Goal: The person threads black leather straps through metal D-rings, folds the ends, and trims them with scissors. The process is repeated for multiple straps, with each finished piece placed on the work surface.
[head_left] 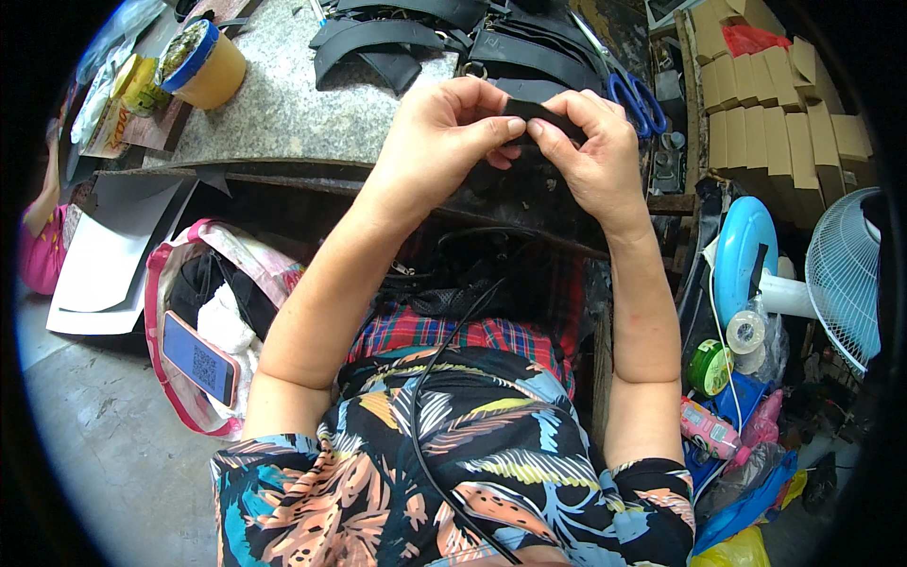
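Observation:
Both hands are raised over the edge of a stone-topped workbench [283, 113]. My left hand [444, 128] and my right hand [590, 142] pinch a small black strip of material [540, 111] between thumbs and fingertips, the fingertips almost touching. More black strips and cut pieces [425, 42] lie piled on the bench just beyond the hands. Blue-handled scissors [635, 99] lie right of my right hand.
A yellow tub with a blue lid [203, 64] stands at the bench's far left. An open bag [213, 312] with a phone [198, 359] sits on the floor at left. Cardboard boxes [775, 104], a fan [846, 269], tape rolls [727, 350] and bottles crowd the right. Another person's arm [42, 217] shows at far left.

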Demonstrator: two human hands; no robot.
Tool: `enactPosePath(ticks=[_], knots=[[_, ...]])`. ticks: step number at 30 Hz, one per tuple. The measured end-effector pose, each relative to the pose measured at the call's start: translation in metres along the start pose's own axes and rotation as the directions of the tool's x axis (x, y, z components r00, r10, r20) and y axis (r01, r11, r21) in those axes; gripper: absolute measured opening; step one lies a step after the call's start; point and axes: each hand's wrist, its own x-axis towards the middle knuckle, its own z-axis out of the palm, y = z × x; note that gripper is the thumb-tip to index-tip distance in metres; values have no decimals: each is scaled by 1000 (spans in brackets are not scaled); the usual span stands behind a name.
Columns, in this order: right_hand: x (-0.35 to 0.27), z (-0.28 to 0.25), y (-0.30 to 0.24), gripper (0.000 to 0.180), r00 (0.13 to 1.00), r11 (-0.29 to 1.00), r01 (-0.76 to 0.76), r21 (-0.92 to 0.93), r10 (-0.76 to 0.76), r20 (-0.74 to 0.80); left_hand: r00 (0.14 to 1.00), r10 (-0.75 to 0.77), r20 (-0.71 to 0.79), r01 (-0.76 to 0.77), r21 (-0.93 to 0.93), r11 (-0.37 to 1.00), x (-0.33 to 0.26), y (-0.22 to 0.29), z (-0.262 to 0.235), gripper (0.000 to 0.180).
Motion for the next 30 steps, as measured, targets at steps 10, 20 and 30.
enactPosePath(ticks=[10, 20, 30], knots=[[-1, 15, 2, 18, 993, 996, -87, -4, 87, -81, 948, 255, -190, -184, 327, 927, -7, -10, 21, 13], [-1, 12, 1, 18, 946, 813, -321, 485, 297, 127, 981, 135, -141, -108, 184, 977, 1, -10, 11, 26], [-7, 8, 4, 14, 952, 757, -304, 579, 253, 170, 956, 228, -184, -132, 424, 896, 6, -14, 13, 22]])
